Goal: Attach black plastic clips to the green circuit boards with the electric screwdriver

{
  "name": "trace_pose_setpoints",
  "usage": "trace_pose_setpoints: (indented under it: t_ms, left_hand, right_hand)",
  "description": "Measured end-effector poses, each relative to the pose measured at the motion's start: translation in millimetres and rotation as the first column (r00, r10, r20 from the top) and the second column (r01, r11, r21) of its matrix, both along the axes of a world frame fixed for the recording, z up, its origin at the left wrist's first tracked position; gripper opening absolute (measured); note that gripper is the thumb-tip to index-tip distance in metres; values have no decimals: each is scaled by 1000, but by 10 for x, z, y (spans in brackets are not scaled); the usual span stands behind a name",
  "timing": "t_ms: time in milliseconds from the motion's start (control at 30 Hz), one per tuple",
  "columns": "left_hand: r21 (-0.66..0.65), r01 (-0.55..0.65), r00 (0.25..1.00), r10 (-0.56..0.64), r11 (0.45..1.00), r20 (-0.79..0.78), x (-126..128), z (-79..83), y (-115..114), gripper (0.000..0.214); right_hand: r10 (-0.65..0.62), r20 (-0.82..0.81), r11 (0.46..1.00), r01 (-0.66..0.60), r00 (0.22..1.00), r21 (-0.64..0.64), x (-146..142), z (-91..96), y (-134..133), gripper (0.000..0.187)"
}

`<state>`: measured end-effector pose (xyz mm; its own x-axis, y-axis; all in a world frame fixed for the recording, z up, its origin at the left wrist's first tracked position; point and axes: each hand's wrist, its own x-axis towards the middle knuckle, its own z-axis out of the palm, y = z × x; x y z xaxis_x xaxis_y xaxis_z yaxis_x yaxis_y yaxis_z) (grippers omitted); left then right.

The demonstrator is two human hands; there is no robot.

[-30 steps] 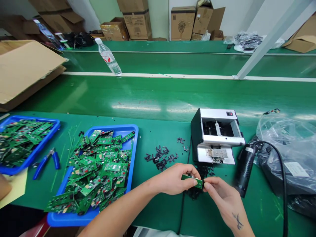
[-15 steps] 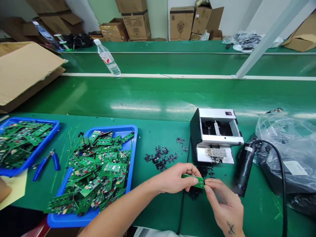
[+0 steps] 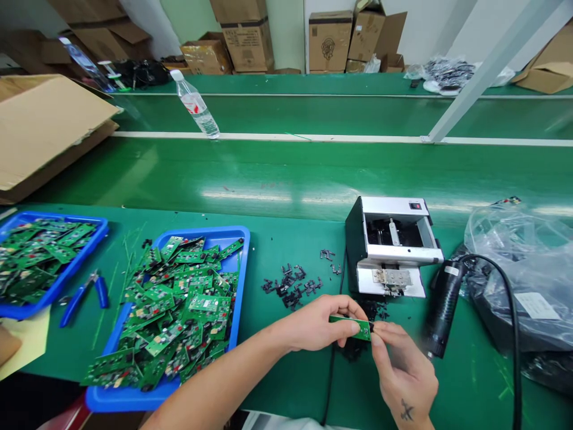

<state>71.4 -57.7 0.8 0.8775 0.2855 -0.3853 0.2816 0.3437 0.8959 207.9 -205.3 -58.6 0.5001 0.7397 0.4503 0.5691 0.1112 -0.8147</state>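
Circuit board (image 3: 363, 330) in the head view sits just in front of the black-and-silver machine (image 3: 405, 255), above the bench, its long edge sloping slightly down to the right. The left hand (image 3: 320, 322) grips it between thumb and curled fingers, covering most of its left half. The right hand (image 3: 405, 367) has its thumb and fingertips pinched together on a small dark piece (image 3: 371, 326) at the board's right end; the fingers hide much of that piece, so its shape cannot be told. Beneath the hands, near the machine's front, lies a dark heap of small parts (image 3: 353, 351), partly covered. Left of the machine, black plastic clips (image 3: 293, 288) lie scattered. Farther left of it stands a blue tray (image 3: 244, 269) piled with green boards (image 3: 192, 310), some hanging over its near left rim. Well to the machine's left, blue-handled cutters (image 3: 83, 298) lie open beside a second blue tray (image 3: 99, 236), also loaded with boards; near that tray, part of another person (image 3: 8, 343) shows at the picture's edge. Right of the machine, a black cylindrical tool (image 3: 443, 310) stands near a clear plastic bag (image 3: 532, 269). Beyond the machine and well to its left, a water bottle (image 3: 197, 107) leans.
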Motion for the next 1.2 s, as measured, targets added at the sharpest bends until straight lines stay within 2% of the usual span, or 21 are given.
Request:
trace_pose_setpoints:
  t_ms: [167,300,433,667,867,1000,1100,1200]
  left_hand:
    - [57,46,999,-46,997,4,-18,-15,20,18]
    - [97,64,998,-63,993,-15,-36,-72,17,19]
    - [99,77,997,-75,992,-26,-44,-98,21,20]
    - [81,63,998,-60,995,-33,-45,-76,37,17]
    - [-1,-72,994,72,997,-80,12,-90,-36,15]
    - [-38,-157,981,151,987,-122,37,-120,-65,16]
    - [-73,-155,982,145,985,-124,42,-118,-59,16]
    - [-83,-135,985,125,987,-118,46,-96,-50,17]
  right_hand:
    - [166,67,985,-162,984,-62,160,88,7,16]
    - [342,90,935,-329,935,-133,293,207,56,15]
    - [422,104,901,-405,900,-153,346,267,94,15]
    - [406,68,908,-394,911,-143,307,197,88,14]
    - [284,27,955,-280,958,-94,214,35,50,16]
    - [267,38,963,-265,963,-58,191,-23,37,23]
    - [292,33,956,-290,956,-38,217,-36,29,26]
    - [306,-24,951,-307,952,-45,250,-55,34,20]
